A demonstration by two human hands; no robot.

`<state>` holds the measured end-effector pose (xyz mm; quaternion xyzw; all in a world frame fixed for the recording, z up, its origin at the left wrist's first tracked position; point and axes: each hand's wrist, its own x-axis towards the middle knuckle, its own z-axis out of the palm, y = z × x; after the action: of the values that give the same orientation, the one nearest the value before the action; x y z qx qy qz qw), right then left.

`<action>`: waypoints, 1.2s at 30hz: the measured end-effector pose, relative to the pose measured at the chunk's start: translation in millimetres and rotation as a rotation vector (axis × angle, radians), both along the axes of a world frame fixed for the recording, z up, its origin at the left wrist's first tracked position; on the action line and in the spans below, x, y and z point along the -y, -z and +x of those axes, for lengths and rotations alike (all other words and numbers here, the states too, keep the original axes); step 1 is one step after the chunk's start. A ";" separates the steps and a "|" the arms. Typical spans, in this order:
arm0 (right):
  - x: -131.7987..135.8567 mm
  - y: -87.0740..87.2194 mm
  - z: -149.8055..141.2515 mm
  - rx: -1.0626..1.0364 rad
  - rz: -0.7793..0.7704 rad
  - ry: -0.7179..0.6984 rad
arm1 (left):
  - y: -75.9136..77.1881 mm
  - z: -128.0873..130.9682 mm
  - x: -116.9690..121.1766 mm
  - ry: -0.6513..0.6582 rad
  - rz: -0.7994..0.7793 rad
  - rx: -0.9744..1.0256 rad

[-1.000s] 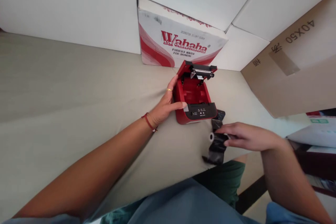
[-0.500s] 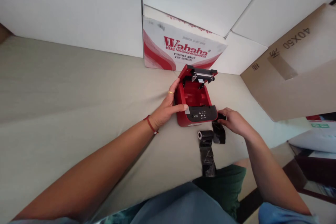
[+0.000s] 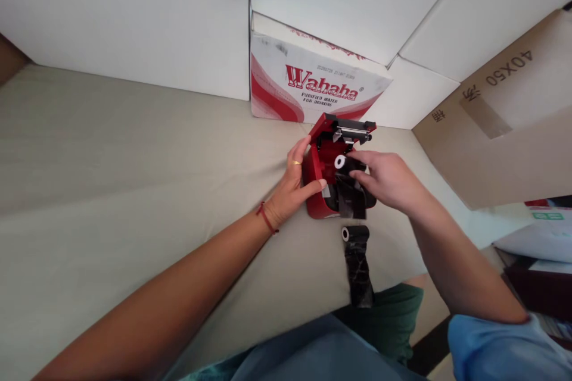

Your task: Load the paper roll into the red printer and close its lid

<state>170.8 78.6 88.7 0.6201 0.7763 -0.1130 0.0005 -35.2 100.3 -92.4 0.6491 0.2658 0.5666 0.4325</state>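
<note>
A red receipt-style printer (image 3: 315, 205) stands on the table with its lid (image 3: 322, 125) raised. My left hand (image 3: 295, 181) grips its left side, thumb over the front edge and fingers along the wall. Over the open compartment, my right hand (image 3: 379, 175) pinches a black paper-like roll (image 3: 353, 165) with a white core. This roll's loose tail (image 3: 352, 199) hangs down over the printer's front panel, covering much of it. Nearer my body, a second black roll (image 3: 357, 234) lies on the table, its unwound strip reaching the table edge.
Behind the printer stands a white and red Wahaha water carton (image 3: 319, 86), among large white boxes (image 3: 147, 24). A brown cardboard box (image 3: 500, 113) leans in at the right. The pale table surface (image 3: 156, 149) stretches to the left.
My right hand has lifted the black roll from beside the printer and carried it up and left, over the open compartment. My left hand keeps its grip on the printer.
</note>
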 end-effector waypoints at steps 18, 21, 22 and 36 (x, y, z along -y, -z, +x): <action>-13.6 12.9 -11.6 -0.183 0.042 -0.110 | -32.1 22.1 62.7 -0.343 0.710 -0.509; -6.0 -4.3 3.1 -0.426 0.244 -0.002 | -30.5 22.9 64.0 -0.310 0.725 -0.496; -8.7 -7.4 7.5 -0.457 0.356 0.041 | -30.4 23.1 64.4 -0.310 0.722 -0.499; -32.9 18.0 20.4 -0.457 0.369 -0.009 | -43.3 19.6 67.2 -0.460 0.926 -0.570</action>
<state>191.2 111.5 70.7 0.5648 0.7665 -0.1067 -0.2863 -15.6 33.1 -49.1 0.8228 0.2303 0.5059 -0.1184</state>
